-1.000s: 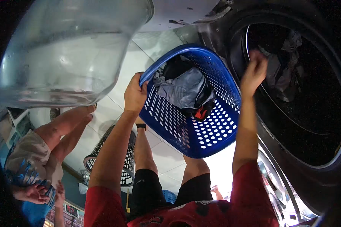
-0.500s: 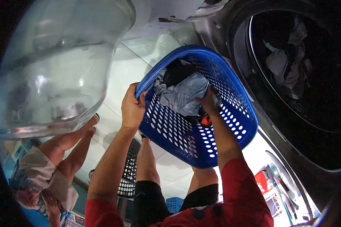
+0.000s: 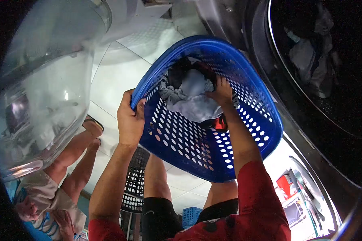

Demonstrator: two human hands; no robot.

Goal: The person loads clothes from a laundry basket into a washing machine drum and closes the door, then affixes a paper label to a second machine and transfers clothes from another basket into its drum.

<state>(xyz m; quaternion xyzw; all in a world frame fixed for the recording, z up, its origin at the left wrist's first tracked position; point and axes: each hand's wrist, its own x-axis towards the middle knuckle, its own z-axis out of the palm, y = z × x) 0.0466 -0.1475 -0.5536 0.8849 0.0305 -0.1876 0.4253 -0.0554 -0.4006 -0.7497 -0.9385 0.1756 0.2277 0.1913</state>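
A blue plastic laundry basket [image 3: 253, 76] with rows of round holes hangs tilted in front of me. My left hand [image 3: 131, 120] is closed around its left rim, thumb on the inner side. Inside lies a heap of clothes [image 3: 197, 106], mostly grey, with dark pieces behind and a small red and black piece [image 3: 220, 123] low on the right. My right hand [image 3: 223, 93] reaches into the basket and rests against the right side of the heap. Its fingers stretch away from me and the thumb stands apart; the fingertips are partly lost among dark cloth.
To the right is a dark machine drum opening [image 3: 273, 44] with pale clothes [image 3: 309, 60] inside. A clear, bowl-shaped door [image 3: 52, 88] fills the left. Below it sits another person [image 3: 64, 197]. A black crate [image 3: 133, 180] and a small blue basket [image 3: 192, 216] are near my legs.
The basket and my left hand have shifted slightly left. My right hand has moved up and farther into the basket, and the grey clothes look rearranged beneath it.
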